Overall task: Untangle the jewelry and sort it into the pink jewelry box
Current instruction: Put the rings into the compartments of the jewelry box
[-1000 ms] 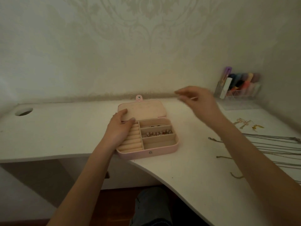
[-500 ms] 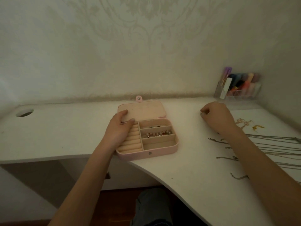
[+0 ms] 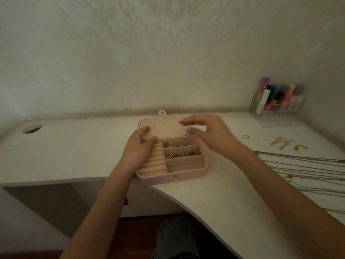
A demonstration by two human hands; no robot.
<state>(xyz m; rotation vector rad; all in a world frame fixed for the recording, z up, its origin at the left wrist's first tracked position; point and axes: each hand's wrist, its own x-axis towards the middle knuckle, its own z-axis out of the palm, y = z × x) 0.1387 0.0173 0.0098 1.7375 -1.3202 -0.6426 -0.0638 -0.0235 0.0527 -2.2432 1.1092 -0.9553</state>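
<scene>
The pink jewelry box [image 3: 186, 175] lies open on the white desk [image 3: 74, 154], its lid flat behind it. Rings [image 3: 173, 144] sit in its back compartment and small earrings [image 3: 183, 153] in the middle one; the front compartment looks bare. My left hand [image 3: 139, 150] rests on the ring rolls, fingertips touching the lid's hinge edge. Blurred, my right hand [image 3: 211, 135] hovers over the box's back right corner with loosely spread fingers and nothing visible in them. A loose ring [image 3: 246, 136], gold earrings [image 3: 283, 143] and several long chains [image 3: 308, 169] lie on the desk at the right.
A clear organizer [image 3: 278, 101] with coloured items stands in the back right corner by the wall. A round cable hole [image 3: 32, 128] is at the far left. The desk's front edge curves toward me on the right, above my knee [image 3: 177, 238].
My right hand went down to the desk at the right, left a ring there, and has swung left over the box. The left hand has stayed on the box.
</scene>
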